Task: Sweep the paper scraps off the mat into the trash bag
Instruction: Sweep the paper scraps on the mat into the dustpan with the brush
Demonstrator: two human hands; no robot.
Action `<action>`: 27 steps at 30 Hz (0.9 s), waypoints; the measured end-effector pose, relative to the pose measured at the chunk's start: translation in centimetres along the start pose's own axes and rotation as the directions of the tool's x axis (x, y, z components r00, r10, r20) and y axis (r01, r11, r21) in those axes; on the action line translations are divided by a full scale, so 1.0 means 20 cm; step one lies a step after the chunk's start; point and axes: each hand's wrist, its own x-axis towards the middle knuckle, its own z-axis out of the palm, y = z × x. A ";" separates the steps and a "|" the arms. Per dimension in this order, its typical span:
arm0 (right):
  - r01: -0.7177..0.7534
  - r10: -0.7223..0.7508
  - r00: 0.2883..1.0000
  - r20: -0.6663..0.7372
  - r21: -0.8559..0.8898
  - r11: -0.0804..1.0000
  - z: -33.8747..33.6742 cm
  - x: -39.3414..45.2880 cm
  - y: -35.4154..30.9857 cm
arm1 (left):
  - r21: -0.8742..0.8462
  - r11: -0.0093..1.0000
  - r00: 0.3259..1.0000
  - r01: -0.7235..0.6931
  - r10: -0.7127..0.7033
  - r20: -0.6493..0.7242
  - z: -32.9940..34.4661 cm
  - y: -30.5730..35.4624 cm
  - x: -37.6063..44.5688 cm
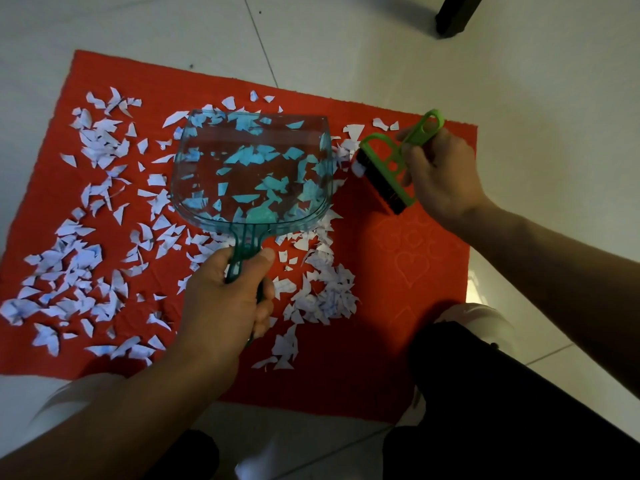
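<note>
Nearest us, our dark-trousered knee [485, 393] sits at the mat's near right corner, so we judge we are crouched at the near edge to reach across. The red mat [398, 265] lies on a pale tiled floor [346, 36]. Our left hand [225, 299] has its fingers and thumb curled round the handle of the clear teal dustpan [252, 171], holding the pan over the middle of the mat with its open lip pointing toward the far edge; whether the lip touches the mat we cannot tell. The pan looks empty to us: the scraps visible through it appear to lie on the mat beneath, tinted by the plastic. White paper scraps [79, 265] cover the left half thickly, with a denser heap just right of the handle and sparse bits along the far edge; the right strip of the mat is nearly bare. Our right hand [440, 174] grips the green hand brush [388, 171] by its handle, fingers wrapped round it, dark bristles angled down toward the pan's right side, near the mat's far right corner. We judge the brush is placed there to drive scraps leftward into the pan. Collection is barely begun. No trash bag is in view. A dark furniture leg [457, 15] stands on the floor beyond the mat.
</note>
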 end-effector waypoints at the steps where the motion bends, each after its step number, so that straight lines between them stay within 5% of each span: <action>1: -0.015 0.015 0.999 -0.030 -0.008 1.000 -0.01 0.00 0.01 | 0.000 1.000 1.000 -0.003 0.003 0.000 0.00 0.00 0.00; 7: -0.118 0.100 0.978 -0.184 -0.085 0.989 -0.05 0.03 0.07 | 0.001 1.000 1.000 0.004 -0.004 0.001 0.00 -0.01 0.00; 11: -0.102 0.087 0.987 -0.132 -0.110 0.989 -0.02 0.02 0.07 | 0.006 1.000 1.000 0.002 -0.002 0.004 0.01 -0.01 0.01; 15: -0.032 0.032 0.999 0.009 0.059 0.998 0.00 -0.04 0.00 | 0.010 1.000 1.000 0.001 -0.001 0.005 0.01 -0.01 0.01; 27: -0.077 0.073 0.990 -0.118 -0.030 0.997 -0.01 -0.07 0.07 | 0.013 1.000 1.000 -0.002 0.002 -0.006 0.01 -0.01 0.00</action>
